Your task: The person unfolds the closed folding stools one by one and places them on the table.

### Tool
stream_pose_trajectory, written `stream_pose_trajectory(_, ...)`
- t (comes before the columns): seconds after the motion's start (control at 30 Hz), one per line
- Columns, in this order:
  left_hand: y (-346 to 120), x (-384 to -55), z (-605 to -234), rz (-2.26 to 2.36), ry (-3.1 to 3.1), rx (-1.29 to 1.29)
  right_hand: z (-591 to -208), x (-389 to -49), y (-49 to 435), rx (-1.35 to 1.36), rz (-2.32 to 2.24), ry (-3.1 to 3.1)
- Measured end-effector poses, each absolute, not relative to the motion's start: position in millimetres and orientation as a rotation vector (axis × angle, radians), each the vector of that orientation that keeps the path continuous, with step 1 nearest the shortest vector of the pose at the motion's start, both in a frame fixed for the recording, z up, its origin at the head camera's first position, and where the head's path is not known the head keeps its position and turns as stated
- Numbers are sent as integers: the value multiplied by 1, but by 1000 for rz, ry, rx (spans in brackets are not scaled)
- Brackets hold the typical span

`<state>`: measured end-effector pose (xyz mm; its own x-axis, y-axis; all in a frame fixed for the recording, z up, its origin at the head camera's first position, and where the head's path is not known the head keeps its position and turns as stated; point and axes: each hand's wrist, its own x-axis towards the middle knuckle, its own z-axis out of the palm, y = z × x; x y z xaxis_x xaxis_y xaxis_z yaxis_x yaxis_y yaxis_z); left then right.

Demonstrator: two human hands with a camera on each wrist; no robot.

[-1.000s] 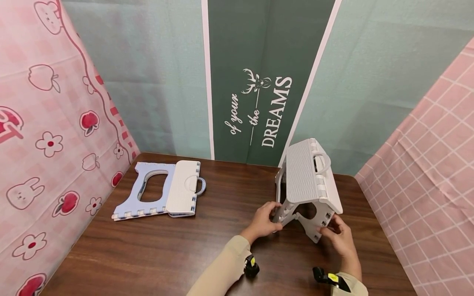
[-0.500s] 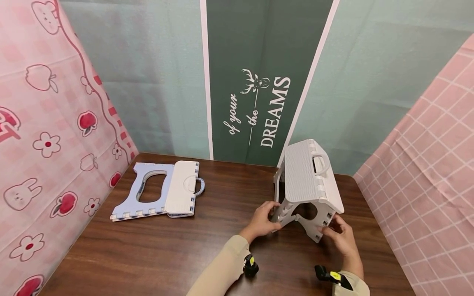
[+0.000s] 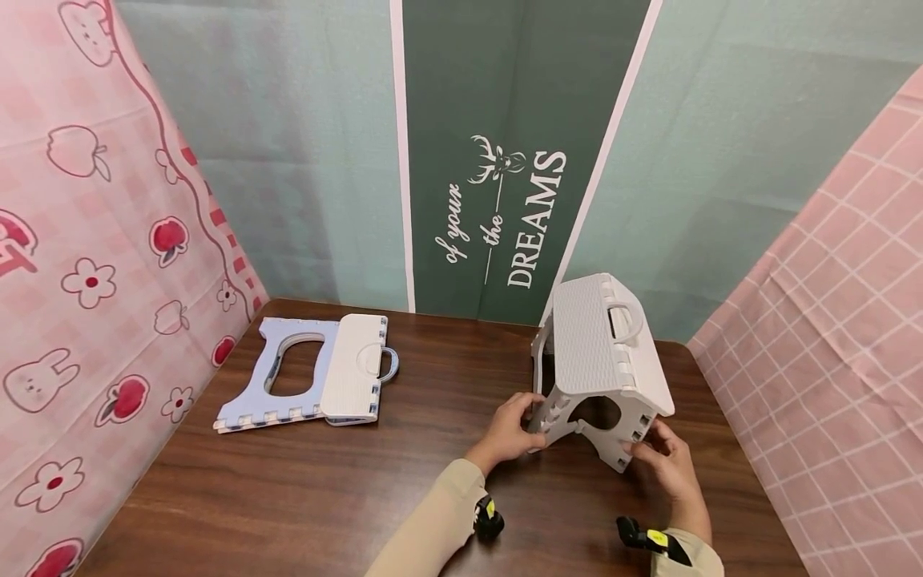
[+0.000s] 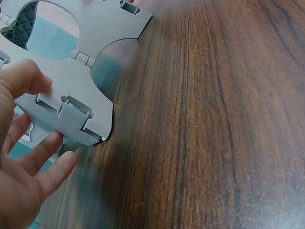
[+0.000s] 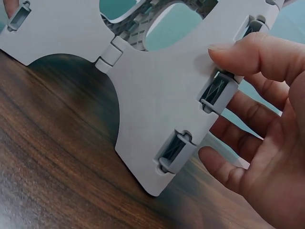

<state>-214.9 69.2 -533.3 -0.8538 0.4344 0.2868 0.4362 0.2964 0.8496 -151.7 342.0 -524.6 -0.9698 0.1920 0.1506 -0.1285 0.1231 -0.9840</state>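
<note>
A light grey folding step stool [image 3: 587,336] stands partly unfolded on the right side of the table, its two ridged top panels sloping down from a central hinge with a loop handle [image 3: 629,322]. My left hand [image 3: 510,430] grips its near left leg edge, thumb on the front panel [image 4: 71,78] and fingers round the side. On the opposite leg edge, my right hand [image 3: 671,465] holds on in the same manner. In the right wrist view, that thumb lies on the panel [image 5: 157,90] and the fingers are behind the hinged edge. The front panel bends at its middle hinge.
A second folding stool [image 3: 294,407], blue and white, lies flat at the table's left, with a small blue handle. Patterned pink cloth [image 3: 94,336] hangs at the left, pink checked cloth [image 3: 858,320] at the right. A green cloth [image 3: 476,80] covers the back.
The grey stool has spread a little wider, its right top panel shifting slightly to the right. My right hand has moved slightly right with it; the left hand stays nearly still.
</note>
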Motion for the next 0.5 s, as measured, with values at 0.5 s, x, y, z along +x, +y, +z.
stream_pose_trajectory(0.5,71,-213,-532,-1669,-2558,-848,-520,-150,343,-83,1915,-2234)
